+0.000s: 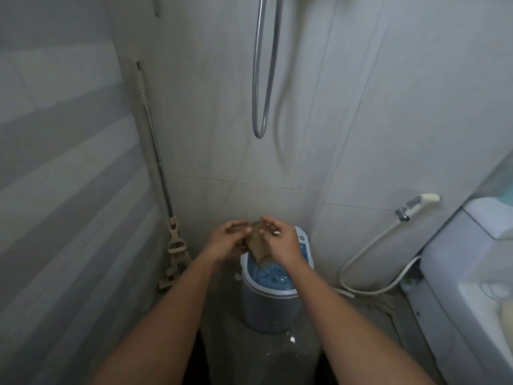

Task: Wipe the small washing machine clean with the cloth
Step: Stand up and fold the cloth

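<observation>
hands (255,240) hiding cloth (256,243), washer (266,298) rear

Both bare forearms reach forward and converge, the left hand (226,241) with palm turned inward and fingers curled, the right hand (280,241) close beside it with fingers spread and bent, the two pinching a brown cloth (256,241) between them.
</observation>
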Tool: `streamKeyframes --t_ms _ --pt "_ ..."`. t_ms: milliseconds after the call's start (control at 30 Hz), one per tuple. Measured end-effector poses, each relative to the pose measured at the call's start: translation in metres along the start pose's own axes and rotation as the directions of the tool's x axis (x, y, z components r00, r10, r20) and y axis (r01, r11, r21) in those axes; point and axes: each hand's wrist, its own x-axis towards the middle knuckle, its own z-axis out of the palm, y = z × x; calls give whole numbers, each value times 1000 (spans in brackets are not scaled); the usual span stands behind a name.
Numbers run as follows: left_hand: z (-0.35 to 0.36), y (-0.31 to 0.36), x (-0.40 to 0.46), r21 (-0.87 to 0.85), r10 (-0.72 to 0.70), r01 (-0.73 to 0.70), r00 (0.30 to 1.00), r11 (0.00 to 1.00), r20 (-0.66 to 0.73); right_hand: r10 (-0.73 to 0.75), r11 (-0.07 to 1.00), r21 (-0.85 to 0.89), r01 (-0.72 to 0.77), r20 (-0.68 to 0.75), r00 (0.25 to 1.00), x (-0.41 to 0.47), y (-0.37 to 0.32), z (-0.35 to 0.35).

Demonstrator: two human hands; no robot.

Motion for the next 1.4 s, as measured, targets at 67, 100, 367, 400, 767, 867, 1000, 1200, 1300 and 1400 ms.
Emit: streamKeyframes --t_ms 67,100,367,400,767,867,1000,1200,1300,1400 --pt "-2 16 -8 51 61 -61 998 997 -17 -60 996 -67 62 27 998 4 -19 -2" --pt "-3 25 -11 71 89 -87 996 994 -23 -89 991 -99 92 35 995 6 -30 -3" --pt "-31 105 -26 399 444 -399 896 826 -24 -189 982 -19 189 -23 982 29 -144 -27" --pt "-35 121 -27 422 490 -432 871 797 -32 -173 985 1 173 1 985 33 -159 -30" --pt "-86 303 -26 521 726 -645 684 559 67 -363 930 138 341 200 910 93 -314 4" --pt "-105 351 -14 582 781 -665 619 469 78 -461 887 68 457 193 866 127 -357 22" --pt "-129 402 20 674 831 -644 551 362 80 -560 822 1 570 188 807 180 -401 48" --pt "-171 437 105 819 899 -548 427 171 98 -676 693 -236 681 118 728 274 -425 104" --pt "-185 447 142 851 929 -511 361 121 85 -730 623 -337 706 74 680 311 -430 129" --pt "-194 459 177 857 959 -505 280 101 51 -785 536 -465 704 32 619 339 -437 147"
